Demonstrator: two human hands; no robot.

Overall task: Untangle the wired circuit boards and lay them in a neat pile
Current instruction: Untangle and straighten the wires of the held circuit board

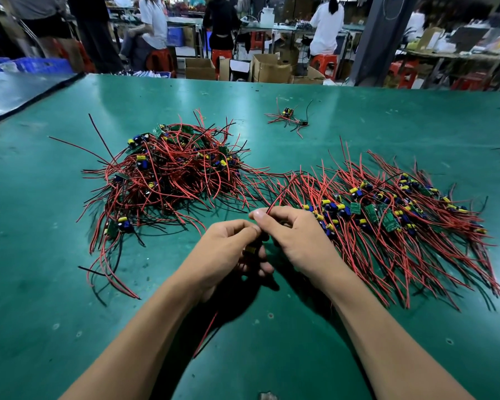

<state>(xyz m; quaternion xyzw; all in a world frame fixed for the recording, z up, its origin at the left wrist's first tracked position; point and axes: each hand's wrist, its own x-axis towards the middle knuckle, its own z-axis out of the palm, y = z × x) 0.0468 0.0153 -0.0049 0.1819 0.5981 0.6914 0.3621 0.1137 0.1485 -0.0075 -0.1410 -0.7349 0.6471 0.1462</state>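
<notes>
- A tangled heap [168,171] of wired circuit boards sits on the green counter [55,284], with red and black leads sticking out all ways.
- Right of the heap, touching its fringe of leads, lies the sorted pile [387,217], its boards in a band and its wires fanned one way.
- Beyond the heap and to its right, well apart, sits a small stray cluster [289,118].
- Nearer than the heap, the hands meet. The left hand [228,249] curls round a small board [250,250] with a yellow part, and the right hand [295,235] pinches a red wire [274,202].
- The hands cover most of that board, and a loose lead [205,333] trails below them.
- Far behind the heap stand open cardboard boxes [199,67]; I cannot tell what is in them.
- Behind and left of the heap are blue crates [41,64].
</notes>
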